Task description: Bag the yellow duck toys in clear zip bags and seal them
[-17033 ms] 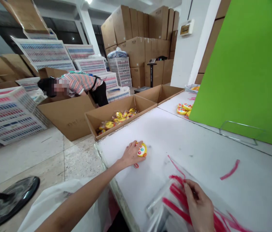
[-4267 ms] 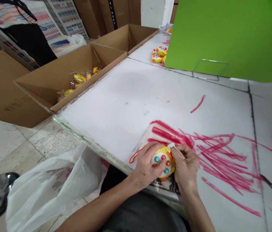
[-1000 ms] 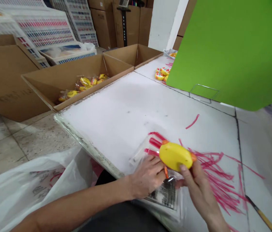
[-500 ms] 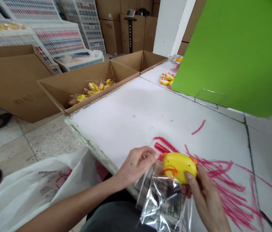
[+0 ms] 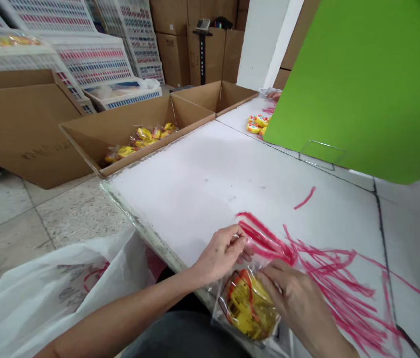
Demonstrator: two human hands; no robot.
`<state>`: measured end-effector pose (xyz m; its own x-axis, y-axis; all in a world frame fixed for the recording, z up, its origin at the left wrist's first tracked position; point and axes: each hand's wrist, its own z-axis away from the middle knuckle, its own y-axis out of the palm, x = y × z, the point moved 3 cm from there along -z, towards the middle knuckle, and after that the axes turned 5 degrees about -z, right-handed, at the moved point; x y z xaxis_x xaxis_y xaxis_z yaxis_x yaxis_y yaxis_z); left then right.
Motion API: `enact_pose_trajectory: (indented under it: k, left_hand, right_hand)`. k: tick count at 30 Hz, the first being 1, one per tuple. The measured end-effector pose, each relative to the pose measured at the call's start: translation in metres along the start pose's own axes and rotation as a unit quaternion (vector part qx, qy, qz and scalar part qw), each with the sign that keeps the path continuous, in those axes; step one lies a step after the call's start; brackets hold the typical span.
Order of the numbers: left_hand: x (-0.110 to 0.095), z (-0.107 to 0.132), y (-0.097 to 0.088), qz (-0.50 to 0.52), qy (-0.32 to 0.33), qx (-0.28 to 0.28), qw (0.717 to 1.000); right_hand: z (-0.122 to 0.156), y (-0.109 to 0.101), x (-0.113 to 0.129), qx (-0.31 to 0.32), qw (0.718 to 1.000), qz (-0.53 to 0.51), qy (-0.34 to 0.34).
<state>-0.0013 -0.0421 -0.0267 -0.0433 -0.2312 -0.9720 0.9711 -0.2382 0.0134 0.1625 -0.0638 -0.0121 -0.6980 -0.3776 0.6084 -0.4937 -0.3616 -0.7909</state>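
A yellow toy with orange parts (image 5: 247, 306) lies inside a clear plastic bag (image 5: 219, 318) at the table's near edge. My left hand (image 5: 220, 253) is closed, its thumb and fingers pinched at the bag's upper left edge. On the other side my right hand (image 5: 299, 298) grips the upper right of the same bag, with its fingertips partly hidden. Just beyond both hands is a bundle of pink-red plastic strips (image 5: 265, 238). More loose strips (image 5: 347, 298) spread over the white table (image 5: 180, 189) to the right.
An open cardboard box (image 5: 191, 112) with several bagged yellow toys (image 5: 144, 134) adjoins the table's far left edge. A green board (image 5: 355, 89) stands at the right, with a wire stand (image 5: 321, 154) below it. A white plastic sack (image 5: 56, 293) hangs at lower left. Another person's hand (image 5: 275, 95) shows far back.
The yellow toy has gone from my right hand down into the clear bag. My right hand has moved onto the bag's top edge. A co-worker's hand has appeared at the back.
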Motion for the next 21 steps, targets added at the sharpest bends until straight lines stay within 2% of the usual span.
enact_pose_trajectory:
  k: [3,6,9,16,19,21]
  left_hand:
    - [0.005,0.002,-0.002,0.016,-0.022,0.011,1.000]
    - [0.010,0.004,-0.003,0.018,-0.026,0.042,0.999]
    - [0.012,0.005,-0.002,0.039,-0.025,0.066,0.997]
    - [0.007,0.009,0.001,0.088,-0.049,0.060,0.993]
    - [0.001,0.012,0.002,-0.042,0.000,0.030,0.999]
    - [-0.003,0.014,0.002,-0.149,0.036,0.003,0.988]
  right_hand:
    - [-0.006,0.000,0.005,-0.142,0.989,0.037,-0.016]
    - [-0.013,0.004,0.014,-0.206,0.977,0.014,-0.053]
    - [-0.021,0.010,0.023,-0.210,0.976,0.016,-0.061]
    - [-0.027,0.019,0.030,-0.175,0.977,0.106,-0.065]
    - [-0.029,0.020,0.034,-0.169,0.975,0.131,-0.062]
    - [-0.031,0.017,0.033,-0.192,0.975,0.100,-0.053]
